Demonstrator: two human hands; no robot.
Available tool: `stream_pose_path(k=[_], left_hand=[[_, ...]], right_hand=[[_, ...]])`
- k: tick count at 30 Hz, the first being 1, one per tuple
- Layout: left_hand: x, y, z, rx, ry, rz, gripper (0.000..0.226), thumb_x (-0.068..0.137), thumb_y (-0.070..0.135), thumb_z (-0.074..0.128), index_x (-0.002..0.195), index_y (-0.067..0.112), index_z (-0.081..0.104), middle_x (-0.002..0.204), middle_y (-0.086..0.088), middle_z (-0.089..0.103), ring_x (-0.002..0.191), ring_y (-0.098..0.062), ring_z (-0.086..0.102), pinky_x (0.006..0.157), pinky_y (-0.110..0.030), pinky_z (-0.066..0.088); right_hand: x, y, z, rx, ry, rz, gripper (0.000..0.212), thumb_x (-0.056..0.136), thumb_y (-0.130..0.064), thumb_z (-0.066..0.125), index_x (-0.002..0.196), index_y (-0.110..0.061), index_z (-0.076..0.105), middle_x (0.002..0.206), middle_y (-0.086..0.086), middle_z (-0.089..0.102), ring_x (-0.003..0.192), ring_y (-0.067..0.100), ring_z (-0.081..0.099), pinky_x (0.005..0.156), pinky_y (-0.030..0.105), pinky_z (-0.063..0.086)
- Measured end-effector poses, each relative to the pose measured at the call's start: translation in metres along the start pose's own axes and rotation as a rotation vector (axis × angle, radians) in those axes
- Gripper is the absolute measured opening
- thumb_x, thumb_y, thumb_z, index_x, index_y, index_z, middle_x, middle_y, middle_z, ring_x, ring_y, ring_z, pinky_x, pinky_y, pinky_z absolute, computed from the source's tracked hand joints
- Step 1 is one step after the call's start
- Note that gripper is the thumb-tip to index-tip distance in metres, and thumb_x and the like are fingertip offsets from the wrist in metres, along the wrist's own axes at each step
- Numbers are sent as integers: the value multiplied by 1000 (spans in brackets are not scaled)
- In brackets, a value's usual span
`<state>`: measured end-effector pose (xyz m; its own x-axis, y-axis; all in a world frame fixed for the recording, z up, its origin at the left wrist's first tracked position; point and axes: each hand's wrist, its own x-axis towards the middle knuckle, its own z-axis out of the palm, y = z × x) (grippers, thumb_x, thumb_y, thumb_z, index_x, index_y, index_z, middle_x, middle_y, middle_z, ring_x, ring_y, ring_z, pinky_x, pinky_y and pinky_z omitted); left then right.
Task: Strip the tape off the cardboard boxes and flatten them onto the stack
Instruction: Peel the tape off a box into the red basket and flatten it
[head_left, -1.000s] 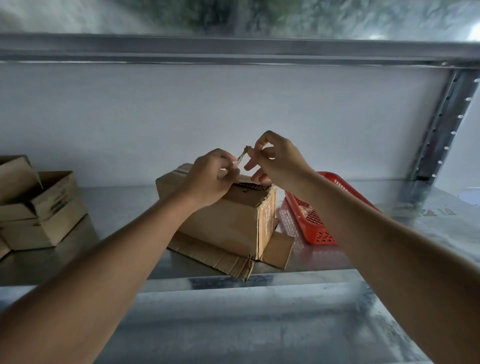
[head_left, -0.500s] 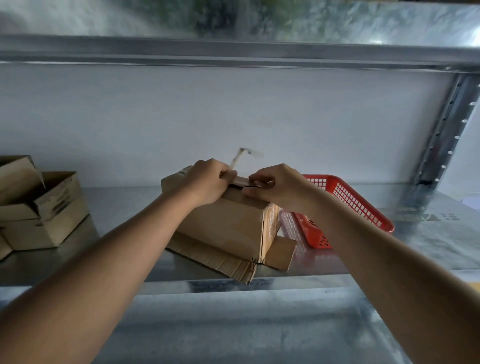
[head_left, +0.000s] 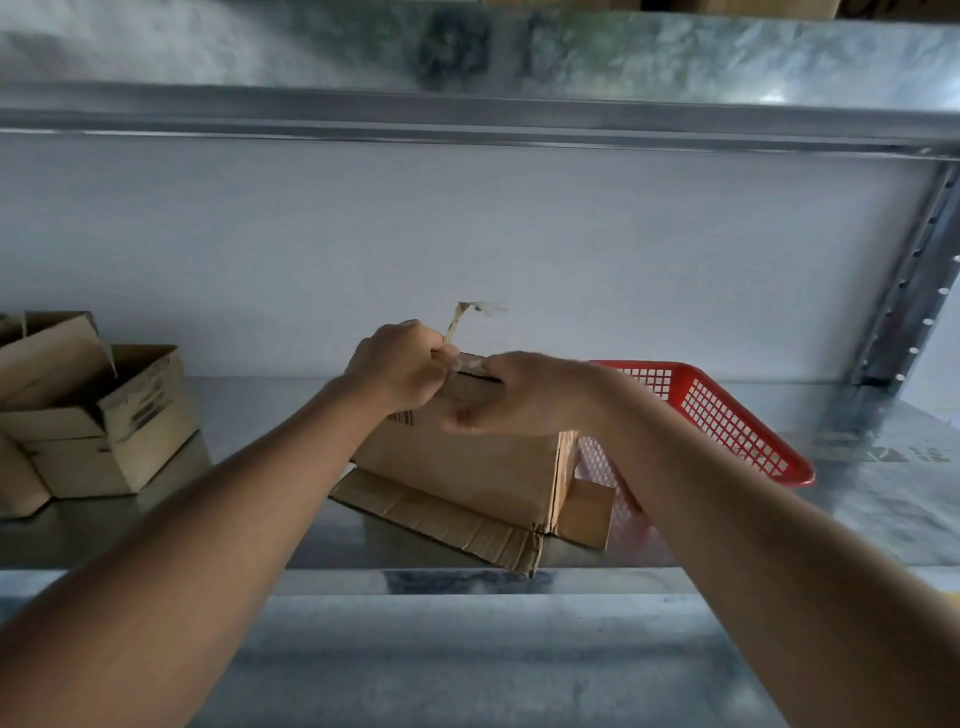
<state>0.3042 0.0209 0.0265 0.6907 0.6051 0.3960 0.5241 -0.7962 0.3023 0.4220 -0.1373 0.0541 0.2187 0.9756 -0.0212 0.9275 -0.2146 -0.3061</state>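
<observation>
Tape (head_left: 462, 325) stands up from my left hand (head_left: 400, 371), which pinches it above the cardboard box (head_left: 467, 467) near the shelf's (head_left: 857, 519) front edge. My right hand (head_left: 519, 397), up at the strip a second ago, now curls over the box's top edge and grips it. I judge that braces the box for the peel.

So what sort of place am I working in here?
Likely a storeroom or warehouse: galvanised metal shelving with a perforated upright, opened cardboard boxes and a red plastic basket.
</observation>
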Motion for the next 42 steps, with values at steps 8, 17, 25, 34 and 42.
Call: stream_pose_path(k=[8, 17, 25, 34, 42], left_hand=[[13, -15, -3, 3, 57, -105, 45, 103, 20, 52, 58, 16, 49, 64, -1, 52, 67, -26, 54, 56, -33, 34], [6, -47, -5, -210, 148, -404, 23, 102, 13, 58, 89, -2, 69, 87, -12, 66, 80, -29, 63, 63, -33, 49], [-1, -77, 17, -716, 280, -676, 7, 91, 7, 70, 89, 0, 72, 89, -19, 73, 82, -37, 73, 80, -53, 63], [-38, -80, 49, -236, 68, -486, 13, 83, -8, 76, 88, 0, 67, 85, -17, 72, 72, -33, 74, 68, -46, 64], [-45, -100, 40, -242, 121, -155, 100, 86, -2, 79, 163, 33, 26, 100, -7, 72, 80, -17, 69, 73, -30, 57]], right_hand=[[-10, 27, -3, -93, -9, -12, 60, 100, -36, 64, 154, -31, 40, 138, -3, 57, 120, 23, 56, 107, 45, 45], [-1, 39, -5, -128, 50, 127, 69, 99, -9, 59, 155, -41, 33, 127, 3, 57, 101, 22, 53, 76, 32, 41], [12, 7, 12, -131, 26, 230, 98, 68, -104, 30, 153, -64, 0, 172, 1, 3, 155, 50, -7, 113, 80, -5], [26, 29, 29, -135, 254, 91, 72, 82, -90, 36, 149, -64, 31, 151, -6, 31, 148, 28, 15, 117, 67, 7], [21, 16, 22, -124, 170, 127, 67, 84, -90, 36, 144, -60, 38, 152, -9, 33, 150, 31, 18, 116, 74, 2]])
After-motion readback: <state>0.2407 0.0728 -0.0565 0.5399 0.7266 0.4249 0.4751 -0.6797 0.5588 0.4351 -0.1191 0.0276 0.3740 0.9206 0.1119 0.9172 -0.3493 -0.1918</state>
